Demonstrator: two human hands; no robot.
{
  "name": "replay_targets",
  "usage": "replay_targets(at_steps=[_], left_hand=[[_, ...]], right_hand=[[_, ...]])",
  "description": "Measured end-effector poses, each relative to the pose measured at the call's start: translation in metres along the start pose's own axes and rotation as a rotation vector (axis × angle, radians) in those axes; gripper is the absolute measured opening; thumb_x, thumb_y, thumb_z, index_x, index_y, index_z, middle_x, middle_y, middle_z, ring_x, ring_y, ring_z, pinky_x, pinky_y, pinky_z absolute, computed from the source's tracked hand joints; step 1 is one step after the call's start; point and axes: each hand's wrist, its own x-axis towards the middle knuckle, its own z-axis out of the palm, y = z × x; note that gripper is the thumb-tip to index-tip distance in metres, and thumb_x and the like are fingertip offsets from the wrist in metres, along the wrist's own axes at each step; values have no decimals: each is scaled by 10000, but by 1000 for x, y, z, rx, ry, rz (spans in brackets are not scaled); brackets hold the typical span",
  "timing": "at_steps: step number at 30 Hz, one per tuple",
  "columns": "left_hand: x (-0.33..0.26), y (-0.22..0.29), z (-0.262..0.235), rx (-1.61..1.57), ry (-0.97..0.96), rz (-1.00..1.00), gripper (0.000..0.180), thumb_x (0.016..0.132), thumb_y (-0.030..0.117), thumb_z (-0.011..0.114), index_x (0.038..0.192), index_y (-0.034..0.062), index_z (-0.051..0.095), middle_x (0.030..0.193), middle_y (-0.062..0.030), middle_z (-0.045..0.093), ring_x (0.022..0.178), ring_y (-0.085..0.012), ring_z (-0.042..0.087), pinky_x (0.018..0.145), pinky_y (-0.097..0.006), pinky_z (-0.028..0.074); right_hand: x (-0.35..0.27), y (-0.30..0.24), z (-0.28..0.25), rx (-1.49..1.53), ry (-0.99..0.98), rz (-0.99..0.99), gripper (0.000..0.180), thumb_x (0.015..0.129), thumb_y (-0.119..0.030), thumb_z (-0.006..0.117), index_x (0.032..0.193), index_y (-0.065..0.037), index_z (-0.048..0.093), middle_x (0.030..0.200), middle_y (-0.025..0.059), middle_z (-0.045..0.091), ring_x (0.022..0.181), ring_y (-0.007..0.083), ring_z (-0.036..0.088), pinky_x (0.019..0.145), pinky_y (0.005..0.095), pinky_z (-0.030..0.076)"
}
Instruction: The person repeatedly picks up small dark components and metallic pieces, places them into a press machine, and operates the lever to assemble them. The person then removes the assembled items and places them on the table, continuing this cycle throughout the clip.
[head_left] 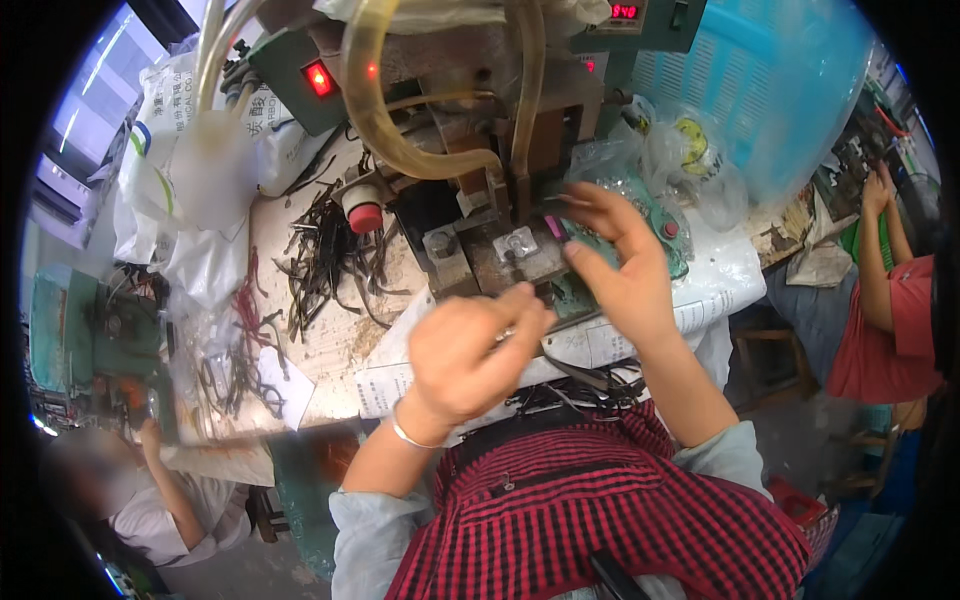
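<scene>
My left hand (470,355) is curled just in front of the machine's metal work block (490,262), its finger and thumb pressed together. Whatever small thing it pinches is mostly hidden; a shiny spot shows between the fingers. To the right of the block, my right hand (630,265) is raised with fingers and thumb apart, slightly blurred. Near its thumb lies a small purple piece (556,228). On the block sits a small pale, shiny plate (515,245), below the upright head of the bench machine (520,150).
Dark strips (325,260) lie heaped left of the machine, near a red push button (365,218). Thick yellowish hoses (365,100) loop overhead. Clear plastic bags (690,160) and a blue basket (750,100) stand at right. Other people work at left and right.
</scene>
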Motion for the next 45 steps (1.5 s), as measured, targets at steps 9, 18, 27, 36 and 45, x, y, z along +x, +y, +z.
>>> replay_targets(at_steps=[9,18,27,36,45], left_hand=[[-7,-8,29,67,33,79,301,728,33,891,977,87,731,894,-64,746,537,-137,576,471,-259,409],[-20,11,24,-20,19,-156,305,720,-25,830,1002,68,763,1001,-105,746,763,-230,678,599,-324,503],[-74,-7,-100,421,326,-689,150,851,-79,724,961,23,728,1050,-124,722,991,-277,668,890,-372,515],[-170,-133,-33,900,-543,-900,253,783,255,774,851,15,734,973,-148,632,975,-352,575,859,-448,474],[-145,-145,-113,189,175,-1444,284,994,148,645,1264,129,732,793,-113,734,622,-128,650,566,-336,512]], right_hand=[[9,109,-102,-182,383,51,452,922,3,646,1366,-23,567,1158,133,700,1053,175,662,920,295,511],[-25,94,-77,-1035,103,20,145,778,-134,793,896,-75,733,939,120,665,988,357,630,865,459,495],[-35,96,-74,-812,332,92,68,919,-73,700,968,-26,697,890,113,731,775,262,697,772,367,533],[-9,90,-45,-481,320,97,172,913,-59,721,1071,6,739,947,118,752,891,205,697,847,318,531],[-91,77,-128,-589,529,139,164,938,1,669,1086,23,736,1058,96,744,960,168,676,907,304,518]])
